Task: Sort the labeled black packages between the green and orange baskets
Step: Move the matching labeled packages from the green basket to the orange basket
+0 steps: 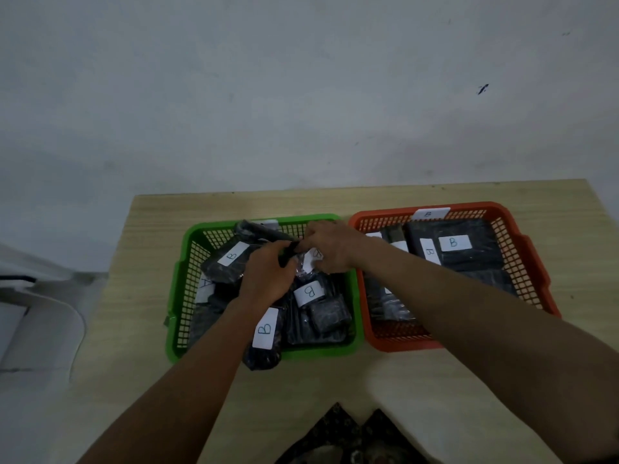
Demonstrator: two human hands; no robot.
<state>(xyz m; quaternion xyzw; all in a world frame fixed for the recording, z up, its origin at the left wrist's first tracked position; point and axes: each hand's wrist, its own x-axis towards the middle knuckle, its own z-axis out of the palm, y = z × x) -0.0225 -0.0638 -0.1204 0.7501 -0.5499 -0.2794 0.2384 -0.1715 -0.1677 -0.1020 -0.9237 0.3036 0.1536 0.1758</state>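
Note:
The green basket [181, 279] on the left holds several black packages with white labels, most reading B and one at the left edge reading A [205, 285]. One B package [264, 336] hangs over the basket's front rim. Both hands meet over the middle of this basket. My left hand [266, 276] and my right hand [330, 246] both grip a black package [310, 262] with a white label between them. The orange basket [522, 249] on the right holds several black packages labelled B [454, 243].
Both baskets sit side by side on a light wooden table [335, 383] against a pale wall. A white B tag [429, 214] sits on the orange basket's back rim. A white chair [40, 296] stands left of the table. Patterned dark fabric [348, 437] shows at the bottom.

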